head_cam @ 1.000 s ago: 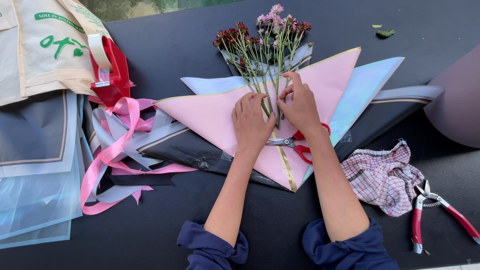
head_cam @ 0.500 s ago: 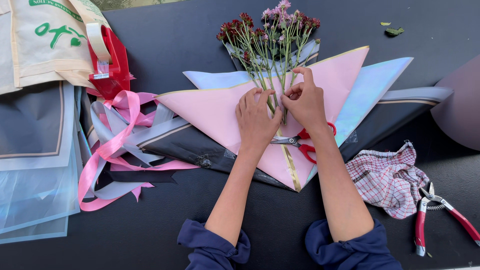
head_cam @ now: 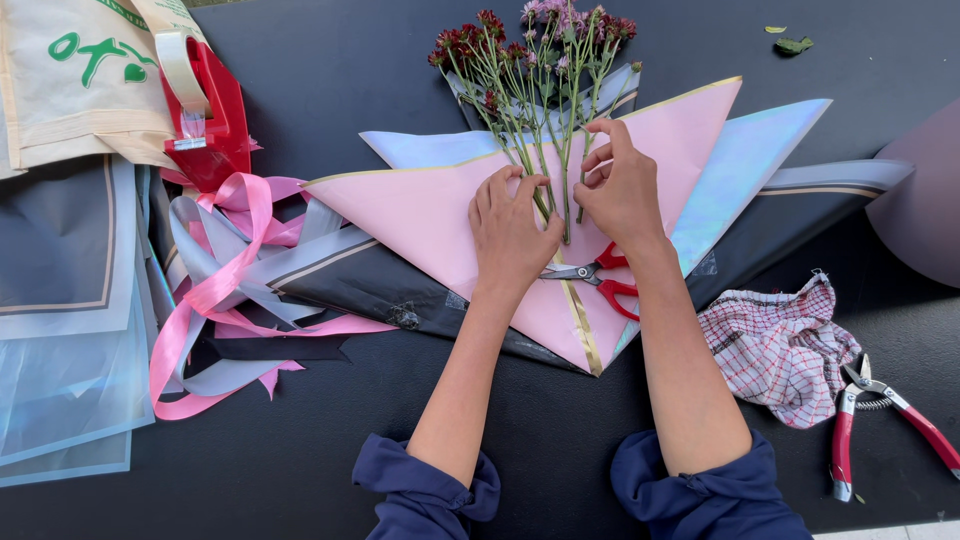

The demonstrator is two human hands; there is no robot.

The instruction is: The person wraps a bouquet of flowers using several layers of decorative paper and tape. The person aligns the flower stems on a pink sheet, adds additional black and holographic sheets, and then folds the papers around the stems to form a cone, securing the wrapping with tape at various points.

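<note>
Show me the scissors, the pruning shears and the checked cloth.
Scissors [head_cam: 612,281]: head view, on the red handles beside the right wrist.
Pruning shears [head_cam: 843,440]: head view, on the left red handle.
Checked cloth [head_cam: 785,345]: head view, on its crumpled middle.
</note>
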